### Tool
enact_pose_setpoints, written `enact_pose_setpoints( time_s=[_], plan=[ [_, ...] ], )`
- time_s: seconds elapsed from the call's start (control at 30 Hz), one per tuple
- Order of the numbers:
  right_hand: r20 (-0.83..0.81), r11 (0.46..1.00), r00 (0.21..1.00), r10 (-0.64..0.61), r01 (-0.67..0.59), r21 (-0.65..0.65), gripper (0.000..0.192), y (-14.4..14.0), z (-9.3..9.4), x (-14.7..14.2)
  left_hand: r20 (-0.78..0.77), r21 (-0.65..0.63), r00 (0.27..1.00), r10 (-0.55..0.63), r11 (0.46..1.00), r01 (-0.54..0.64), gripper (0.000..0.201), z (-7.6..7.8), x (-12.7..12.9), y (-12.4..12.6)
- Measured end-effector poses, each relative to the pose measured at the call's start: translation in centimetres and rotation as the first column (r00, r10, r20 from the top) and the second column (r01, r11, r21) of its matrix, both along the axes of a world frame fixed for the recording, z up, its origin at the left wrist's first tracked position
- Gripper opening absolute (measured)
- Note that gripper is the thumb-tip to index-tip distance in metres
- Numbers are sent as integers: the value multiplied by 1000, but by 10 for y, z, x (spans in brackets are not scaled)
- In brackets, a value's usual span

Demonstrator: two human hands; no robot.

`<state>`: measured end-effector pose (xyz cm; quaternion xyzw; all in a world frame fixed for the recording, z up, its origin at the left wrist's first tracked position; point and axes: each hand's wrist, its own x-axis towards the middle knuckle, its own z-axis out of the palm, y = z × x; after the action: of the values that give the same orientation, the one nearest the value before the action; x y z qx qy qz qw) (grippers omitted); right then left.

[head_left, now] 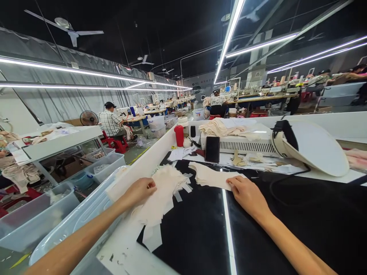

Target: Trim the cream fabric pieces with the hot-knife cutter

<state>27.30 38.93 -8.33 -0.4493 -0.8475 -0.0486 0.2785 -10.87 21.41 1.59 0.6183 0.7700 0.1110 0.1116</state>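
My left hand (139, 191) pinches the top of a loose heap of cream fabric pieces (164, 194) at the left side of the black work surface (197, 233). My right hand (248, 194) rests with its fingers on the near edge of a neater stack of cream fabric pieces (209, 175) in the middle of the surface. The two piles lie side by side, a small gap between them.
Behind the piles stand a dark phone (212, 149), a red cylinder (179, 135), a white machine box with folded cloth (243, 143) and a tilted white lamp-like disc (312, 147). Clear plastic bins (94, 206) line the left. Other people sit at sewing tables (111, 122) farther off.
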Motion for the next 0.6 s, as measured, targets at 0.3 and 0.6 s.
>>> enact_pose_setpoints(
  time_s=[0.3,0.6],
  plan=[
    [-16,1000,1000,8,-8,-19,35,-3,3,-2,23,11,1000,17,1000,-17,29,6,-1,-1],
    [-17,1000,1000,-5,4,-29,33,-6,6,-5,-24,-38,997,67,997,-68,27,5,4,1]
  ],
)
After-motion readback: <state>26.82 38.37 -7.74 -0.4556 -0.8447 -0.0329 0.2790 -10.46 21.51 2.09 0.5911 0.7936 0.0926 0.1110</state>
